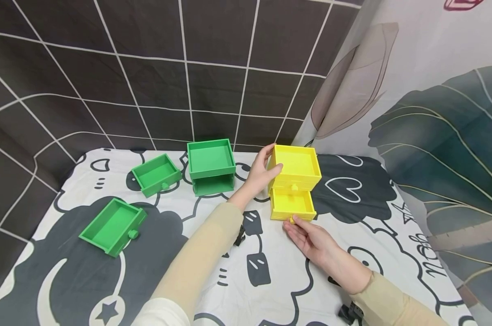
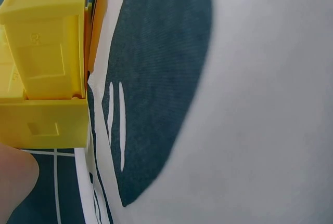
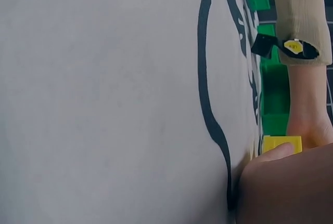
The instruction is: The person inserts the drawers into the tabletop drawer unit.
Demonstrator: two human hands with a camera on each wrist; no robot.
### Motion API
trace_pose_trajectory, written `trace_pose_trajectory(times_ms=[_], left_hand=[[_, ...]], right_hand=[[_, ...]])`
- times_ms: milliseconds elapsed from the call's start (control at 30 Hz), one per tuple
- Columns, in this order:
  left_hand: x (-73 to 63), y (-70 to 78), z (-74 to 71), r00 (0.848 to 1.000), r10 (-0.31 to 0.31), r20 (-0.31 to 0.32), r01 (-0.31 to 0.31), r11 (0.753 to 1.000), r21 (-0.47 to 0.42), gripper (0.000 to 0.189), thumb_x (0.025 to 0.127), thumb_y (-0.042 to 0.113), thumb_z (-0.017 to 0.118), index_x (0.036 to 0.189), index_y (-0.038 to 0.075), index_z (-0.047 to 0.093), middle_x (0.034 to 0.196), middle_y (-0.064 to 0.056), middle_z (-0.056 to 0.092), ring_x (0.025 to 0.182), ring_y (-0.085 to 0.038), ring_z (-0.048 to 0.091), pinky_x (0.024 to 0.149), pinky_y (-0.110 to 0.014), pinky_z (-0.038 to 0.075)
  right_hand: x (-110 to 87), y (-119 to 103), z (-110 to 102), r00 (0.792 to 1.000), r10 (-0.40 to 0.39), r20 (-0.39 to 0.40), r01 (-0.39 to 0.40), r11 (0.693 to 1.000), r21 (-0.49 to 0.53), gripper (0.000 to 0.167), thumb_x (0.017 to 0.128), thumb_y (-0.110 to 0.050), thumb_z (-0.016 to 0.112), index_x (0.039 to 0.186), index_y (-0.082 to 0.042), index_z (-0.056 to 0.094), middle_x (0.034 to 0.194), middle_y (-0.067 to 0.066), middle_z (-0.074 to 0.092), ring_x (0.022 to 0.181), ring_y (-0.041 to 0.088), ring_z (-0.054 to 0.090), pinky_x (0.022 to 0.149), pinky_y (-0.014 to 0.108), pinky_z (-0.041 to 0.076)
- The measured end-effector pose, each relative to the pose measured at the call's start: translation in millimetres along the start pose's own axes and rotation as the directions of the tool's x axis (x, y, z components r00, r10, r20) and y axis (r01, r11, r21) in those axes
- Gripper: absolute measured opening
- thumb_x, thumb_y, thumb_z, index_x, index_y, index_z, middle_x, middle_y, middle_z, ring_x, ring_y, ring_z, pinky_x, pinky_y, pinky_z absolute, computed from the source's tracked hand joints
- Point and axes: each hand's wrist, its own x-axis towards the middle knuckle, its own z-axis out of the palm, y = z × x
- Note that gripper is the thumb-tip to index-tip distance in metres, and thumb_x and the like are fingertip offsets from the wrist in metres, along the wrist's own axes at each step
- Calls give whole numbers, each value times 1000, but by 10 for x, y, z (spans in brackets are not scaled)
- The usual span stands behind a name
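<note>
A small yellow drawer cabinet [image 1: 298,161] with a tray-like top stands right of centre in the head view. My left hand [image 1: 259,177] grips its left side, thumb over the top rim and fingers toward the back. The lower yellow drawer [image 1: 280,202] sticks out at the front, while the upper drawer sits in the cabinet. My right hand [image 1: 317,243] pinches the lower drawer's knob, mostly covered by the fingers. In the left wrist view, the yellow cabinet [image 2: 49,125] is at the left beside a fingertip. A yellow part [image 3: 289,141] shows past my right hand in the right wrist view.
Left of the yellow cabinet stands a green cabinet [image 1: 211,158] with an open lower slot. Two loose green drawers, one [image 1: 156,174] near it and another [image 1: 112,224] nearer the front left, lie on the patterned cloth [image 1: 270,308]. A dark tiled-pattern backdrop [image 1: 148,81] rises behind.
</note>
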Motion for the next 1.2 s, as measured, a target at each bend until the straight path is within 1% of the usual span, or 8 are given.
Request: trace_pose_trajectory(times_ms=[267,500,767,933,1200], left_hand=[[1,3,-7,1000,0,2,0,1000,6,71,99,13,66,164,12,36,168,-10,41,159,-25,36,136,-32,27],[5,-4,-11,1000,-6,6,6,1000,11,72,99,13,66,164,13,35,168,-9,40,160,-24,35,136,-31,27],[7,-15,-10,1000,2,2,-2,1000,4,71,99,12,65,164,12,36,168,-10,40,160,-25,35,136,-32,27],[5,-19,-6,1000,2,0,-2,1000,-6,72,98,12,66,163,11,36,168,-11,40,160,-26,35,136,-33,27],[5,-18,-1,1000,0,6,0,1000,-10,72,99,11,65,164,10,35,168,-12,40,160,-27,35,137,-34,26]], right_hand=[[39,-34,1,1000,0,10,1,1000,-20,31,112,-18,54,93,-11,76,90,2,82,88,8,80,90,18,65],[85,-63,32,1000,6,0,-6,1000,-19,30,112,-17,54,92,-10,75,89,3,82,88,9,81,89,20,66],[145,-135,12,999,5,35,-3,999,-46,29,111,-13,55,91,-10,76,88,4,82,86,11,81,87,21,67],[176,-176,0,999,8,50,-5,998,-60,28,111,-14,56,92,-10,76,88,4,82,86,10,81,87,21,67],[245,-243,-1,998,5,62,0,997,-71,32,112,-14,52,90,-9,75,86,4,82,84,10,81,84,21,67]])
